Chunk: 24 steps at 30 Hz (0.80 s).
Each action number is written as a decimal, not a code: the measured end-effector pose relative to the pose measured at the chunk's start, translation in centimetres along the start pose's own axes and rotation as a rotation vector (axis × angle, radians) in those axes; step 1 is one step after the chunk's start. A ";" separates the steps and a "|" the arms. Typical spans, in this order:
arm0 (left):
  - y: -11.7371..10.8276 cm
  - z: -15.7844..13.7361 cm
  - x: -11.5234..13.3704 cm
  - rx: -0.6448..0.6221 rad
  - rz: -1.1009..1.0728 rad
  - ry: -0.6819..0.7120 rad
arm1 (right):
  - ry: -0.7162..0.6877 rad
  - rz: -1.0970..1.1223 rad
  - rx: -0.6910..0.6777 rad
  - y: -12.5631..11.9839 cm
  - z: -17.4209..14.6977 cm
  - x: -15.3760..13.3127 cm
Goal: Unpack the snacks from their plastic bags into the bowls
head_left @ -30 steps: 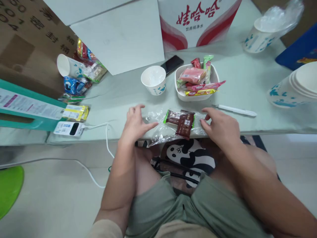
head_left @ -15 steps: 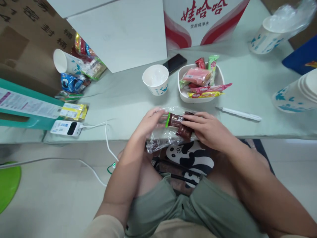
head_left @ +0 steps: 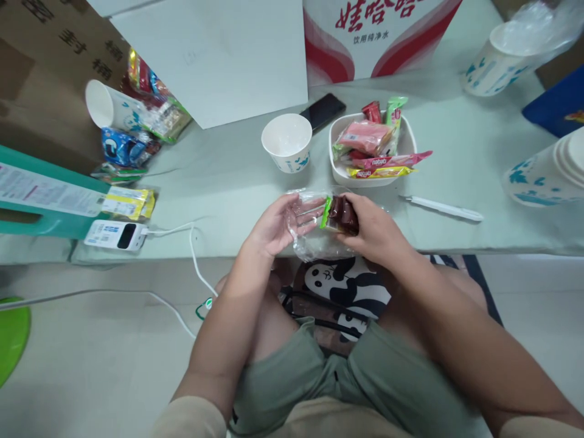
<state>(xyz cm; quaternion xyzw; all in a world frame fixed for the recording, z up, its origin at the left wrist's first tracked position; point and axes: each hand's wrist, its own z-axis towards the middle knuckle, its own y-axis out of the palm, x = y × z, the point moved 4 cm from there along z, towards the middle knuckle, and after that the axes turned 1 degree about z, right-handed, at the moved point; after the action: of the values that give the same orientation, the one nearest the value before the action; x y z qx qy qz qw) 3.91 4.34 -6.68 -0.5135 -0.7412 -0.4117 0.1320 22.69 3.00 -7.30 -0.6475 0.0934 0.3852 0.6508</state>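
Observation:
My right hand is closed around brown-wrapped snack packets, one of which has a bright green end. My left hand lies palm up just left of them, fingers spread and pointing at the packets. Clear crinkled plastic film lies under and between both hands at the table's front edge; whether the left fingers touch it I cannot tell. Just beyond the hands stand a white paper cup and a white bowl holding colourful wrapped snacks.
A white pen-like tool lies right of the bowl, a black phone behind the cup. Stacked paper cups stand far right. A white power bank with a cable sits at left, near snack packets. White boxes line the back.
My right hand has gone from resting over the brown packets to gripping them together, lifted slightly. My left hand has turned palm up, its fingers opened away from the packets. The film has shifted.

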 end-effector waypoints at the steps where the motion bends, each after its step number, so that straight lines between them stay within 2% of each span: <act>1: -0.1 0.0 0.1 0.052 0.015 0.044 | 0.024 0.036 0.002 0.0 0.1 0.3; 5: -0.5 0.2 0.9 0.239 0.151 0.270 | 0.049 0.155 -0.026 -0.2 -0.1 0.7; 10: -0.5 0.4 1.5 0.256 0.229 0.306 | -0.004 0.234 -0.055 -0.8 -0.6 0.7; 14: -0.7 0.4 2.3 0.317 0.181 0.322 | 0.095 0.330 -0.027 -1.1 -0.8 1.5; 16: -0.9 0.4 2.7 0.349 0.173 0.325 | 0.170 0.471 0.066 -1.3 -1.0 2.0; 20: -1.4 0.6 3.2 0.379 0.182 0.303 | 0.239 0.947 0.297 -2.8 -1.8 1.8; 22: -1.4 0.7 3.2 0.358 0.181 0.292 | 0.256 1.081 0.404 -4.7 -1.8 1.1; 24: -1.4 0.9 3.2 0.316 0.183 0.303 | 0.239 1.090 0.534 -7.2 -1.1 0.4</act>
<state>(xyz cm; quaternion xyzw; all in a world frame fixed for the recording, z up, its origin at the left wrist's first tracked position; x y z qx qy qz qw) 1.53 6.92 -5.90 -0.4837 -0.7185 -0.3495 0.3573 27.88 3.09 -2.21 -0.3600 0.5763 0.5503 0.4852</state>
